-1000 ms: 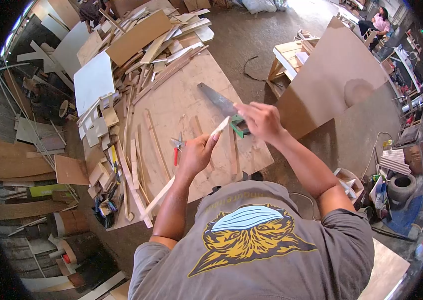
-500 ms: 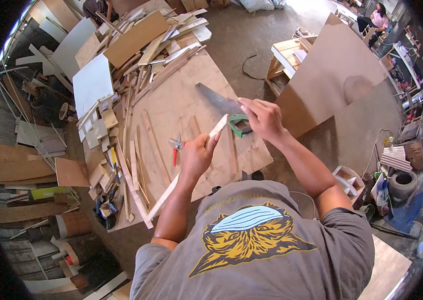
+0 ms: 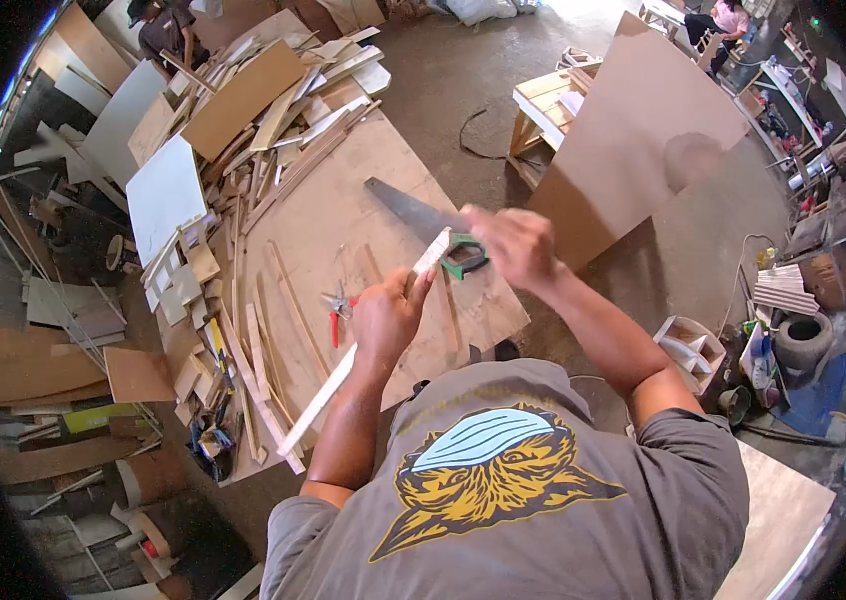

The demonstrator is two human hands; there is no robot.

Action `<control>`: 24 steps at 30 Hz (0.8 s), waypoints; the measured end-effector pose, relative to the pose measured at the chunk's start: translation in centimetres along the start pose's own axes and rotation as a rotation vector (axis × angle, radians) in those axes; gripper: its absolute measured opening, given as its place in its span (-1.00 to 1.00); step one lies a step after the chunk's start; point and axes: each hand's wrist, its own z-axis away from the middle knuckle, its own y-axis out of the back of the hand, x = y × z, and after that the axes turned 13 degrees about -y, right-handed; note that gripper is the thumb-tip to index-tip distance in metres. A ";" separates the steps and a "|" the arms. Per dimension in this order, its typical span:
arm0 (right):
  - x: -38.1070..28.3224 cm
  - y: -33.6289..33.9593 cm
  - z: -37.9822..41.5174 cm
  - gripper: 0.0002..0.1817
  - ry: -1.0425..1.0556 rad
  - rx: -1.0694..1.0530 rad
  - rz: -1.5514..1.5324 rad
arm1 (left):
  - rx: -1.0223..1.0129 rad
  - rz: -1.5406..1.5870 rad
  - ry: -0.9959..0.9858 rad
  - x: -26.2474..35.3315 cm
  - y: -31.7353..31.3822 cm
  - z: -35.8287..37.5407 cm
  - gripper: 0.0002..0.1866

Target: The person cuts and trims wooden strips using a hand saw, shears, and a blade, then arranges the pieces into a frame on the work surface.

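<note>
My left hand (image 3: 389,312) is wrapped round a long pale wood strip (image 3: 319,402), whose upper end rises past the fingers. Just right of that end, my right hand (image 3: 518,243) is raised with curled fingers, blurred by motion; whatever it may hold cannot be made out. Behind both hands a handsaw (image 3: 405,207) with a green handle lies on the plywood table (image 3: 343,185). Red-handled pliers (image 3: 335,318) lie left of my left hand, near several thin strips.
Offcuts (image 3: 273,110) are heaped at the table's back left. A large brown board (image 3: 643,140) leans against a wooden frame (image 3: 540,105) on the right. One person (image 3: 168,35) is at the back left, another (image 3: 723,28) sits at the far right.
My right hand has moved slightly away from the strip's end and turned. My left hand still grips the strip. The whole view has shifted a little, moving the table leftward.
</note>
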 end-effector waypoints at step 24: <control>5.6 8.1 6.6 -0.71 -0.419 -0.038 0.025 | -0.286 0.256 -0.101 5.4 -9.4 -6.0 -0.34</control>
